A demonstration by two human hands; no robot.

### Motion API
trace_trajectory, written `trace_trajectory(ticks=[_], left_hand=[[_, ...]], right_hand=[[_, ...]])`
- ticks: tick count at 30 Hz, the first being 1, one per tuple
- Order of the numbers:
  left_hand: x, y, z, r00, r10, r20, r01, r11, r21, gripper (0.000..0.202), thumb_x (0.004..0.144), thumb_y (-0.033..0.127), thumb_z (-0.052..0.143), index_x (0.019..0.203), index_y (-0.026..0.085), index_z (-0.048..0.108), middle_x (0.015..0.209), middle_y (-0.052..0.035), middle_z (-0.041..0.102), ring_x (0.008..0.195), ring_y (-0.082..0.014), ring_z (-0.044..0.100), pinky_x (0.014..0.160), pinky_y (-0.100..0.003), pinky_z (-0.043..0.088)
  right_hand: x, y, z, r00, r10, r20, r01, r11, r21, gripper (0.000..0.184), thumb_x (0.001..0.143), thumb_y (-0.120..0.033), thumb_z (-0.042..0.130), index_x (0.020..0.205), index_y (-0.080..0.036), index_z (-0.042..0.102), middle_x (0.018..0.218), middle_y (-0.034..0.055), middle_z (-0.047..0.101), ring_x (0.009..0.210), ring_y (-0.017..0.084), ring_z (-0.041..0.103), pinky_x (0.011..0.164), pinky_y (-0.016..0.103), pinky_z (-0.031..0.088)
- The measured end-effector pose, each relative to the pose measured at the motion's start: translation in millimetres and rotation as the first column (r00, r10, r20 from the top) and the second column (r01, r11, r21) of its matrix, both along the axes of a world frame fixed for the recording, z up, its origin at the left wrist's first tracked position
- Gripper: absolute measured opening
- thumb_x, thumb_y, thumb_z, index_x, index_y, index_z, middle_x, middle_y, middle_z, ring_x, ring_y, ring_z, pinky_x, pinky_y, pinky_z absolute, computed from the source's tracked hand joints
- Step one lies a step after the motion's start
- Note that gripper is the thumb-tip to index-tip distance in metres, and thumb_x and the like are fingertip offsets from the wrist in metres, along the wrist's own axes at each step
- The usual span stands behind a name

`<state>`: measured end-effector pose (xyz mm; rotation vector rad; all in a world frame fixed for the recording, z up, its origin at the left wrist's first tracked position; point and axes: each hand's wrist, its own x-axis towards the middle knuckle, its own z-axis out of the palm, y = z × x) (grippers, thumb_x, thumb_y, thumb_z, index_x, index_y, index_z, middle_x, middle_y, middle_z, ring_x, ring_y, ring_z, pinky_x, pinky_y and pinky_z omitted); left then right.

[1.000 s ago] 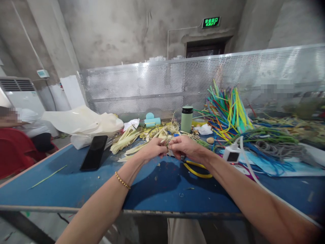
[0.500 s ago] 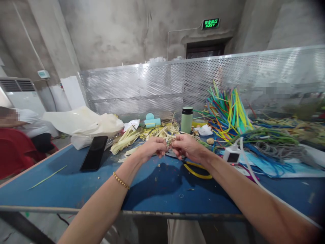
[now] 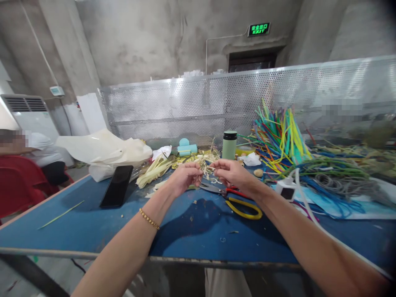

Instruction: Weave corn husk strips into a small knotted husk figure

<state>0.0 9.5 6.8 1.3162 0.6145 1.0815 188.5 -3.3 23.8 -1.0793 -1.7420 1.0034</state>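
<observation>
My left hand [image 3: 185, 178] and my right hand [image 3: 232, 174] are raised above the blue table [image 3: 93, 222], a little apart from each other. Both pinch the ends of a small tangle of pale straw strips [image 3: 208, 170] that hangs between them. A gold bead bracelet [image 3: 149, 218] sits on my left wrist. Under my right hand lie scissors with red and yellow handles [image 3: 235, 200], flat on the table.
A black phone [image 3: 116, 191] lies left of my hands, beside a cream plastic bag [image 3: 105, 150]. A green flask [image 3: 229, 145], pale leaf strips [image 3: 154, 168] and a heap of coloured cords [image 3: 283, 138] stand behind. A white charger cube [image 3: 285, 189] sits at right. Another person [image 3: 31, 150] sits far left.
Both hands have lifted off the table and drawn slightly apart, pulling the straw between them. The scissors under the right hand are now uncovered.
</observation>
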Motion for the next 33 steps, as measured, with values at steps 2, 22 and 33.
trace_trajectory(ticks=[2,22,33], left_hand=[[1,-1,-0.3,1.0,0.015,-0.017,-0.014,1.0,0.015,0.016,0.062,0.015,0.068,0.062,0.013,0.052,0.057,-0.0004,0.054,0.048,-0.0081,0.049,0.048,-0.022,0.037],[2,-1,-3.6,0.971,0.08,-0.223,-0.02,0.965,0.262,0.028,0.07,0.037,0.072,0.067,0.013,0.058,0.058,0.0008,0.055,0.053,-0.0088,0.05,0.055,-0.024,0.038],[9,2,-6.9,0.932,0.337,-0.129,-0.281,0.902,0.327,0.02,0.069,0.027,0.068,0.063,0.014,0.054,0.053,0.0026,0.053,0.049,-0.0077,0.046,0.053,-0.022,0.035]], right_hand=[[-2,0,1.5,1.0,0.006,-0.016,-0.005,0.998,0.061,0.029,0.069,-0.026,0.062,0.096,-0.014,0.062,0.063,-0.0007,0.056,0.054,0.011,0.049,0.045,0.022,0.039],[-8,0,-2.6,0.983,0.014,0.183,-0.06,0.967,0.247,0.018,0.071,-0.031,0.058,0.061,-0.018,0.05,0.055,-0.0027,0.05,0.053,0.01,0.044,0.051,0.023,0.033],[-10,19,-20.1,0.948,-0.098,0.304,-0.006,0.946,0.323,0.005,0.059,-0.02,0.056,0.062,-0.018,0.053,0.057,-0.003,0.052,0.054,0.011,0.044,0.051,0.023,0.035]])
